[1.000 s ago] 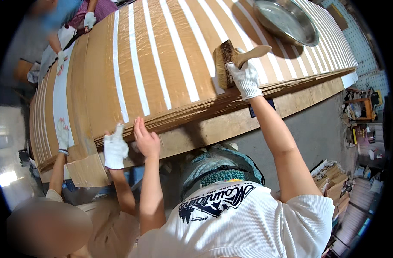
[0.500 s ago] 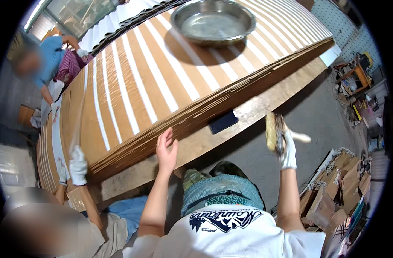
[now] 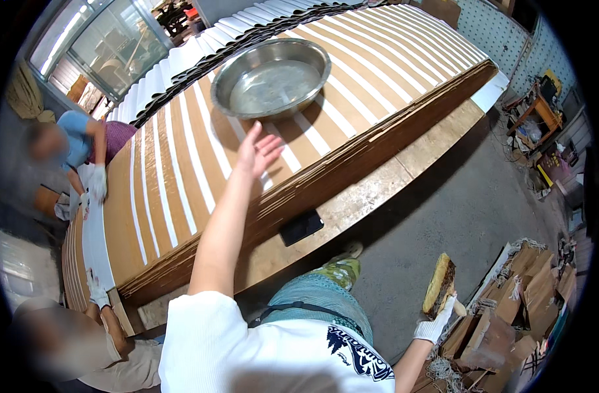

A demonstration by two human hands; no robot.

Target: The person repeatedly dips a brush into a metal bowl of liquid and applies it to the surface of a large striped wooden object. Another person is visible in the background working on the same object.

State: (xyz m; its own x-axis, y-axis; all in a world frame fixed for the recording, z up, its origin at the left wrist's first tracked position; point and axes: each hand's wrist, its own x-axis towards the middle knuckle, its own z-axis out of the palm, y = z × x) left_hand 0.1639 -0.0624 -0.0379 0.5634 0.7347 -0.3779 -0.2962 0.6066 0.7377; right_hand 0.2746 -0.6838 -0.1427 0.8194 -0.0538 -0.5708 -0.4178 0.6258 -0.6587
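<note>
My left hand (image 3: 259, 154) is bare, its fingers apart, and it is stretched out over a big stack of brown cardboard sheets with white stripes (image 3: 181, 164), a short way from a round metal basin (image 3: 271, 77) that stands on the stack. My right hand (image 3: 434, 325) wears a white glove and hangs low at my side, gripping a wide brush (image 3: 439, 284) by its handle, bristles upward. The basin looks wet inside.
A low wooden table edge (image 3: 378, 190) carries the stack, with a dark phone-like object (image 3: 301, 227) on it. Two other people with white gloves are at the left end (image 3: 93, 183) and lower left (image 3: 96, 295). Cardboard boxes (image 3: 509, 314) sit on the floor at right.
My right hand has dropped with the brush from the stack down to my side. My left hand has gone from the stack's edge out over it toward the basin.
</note>
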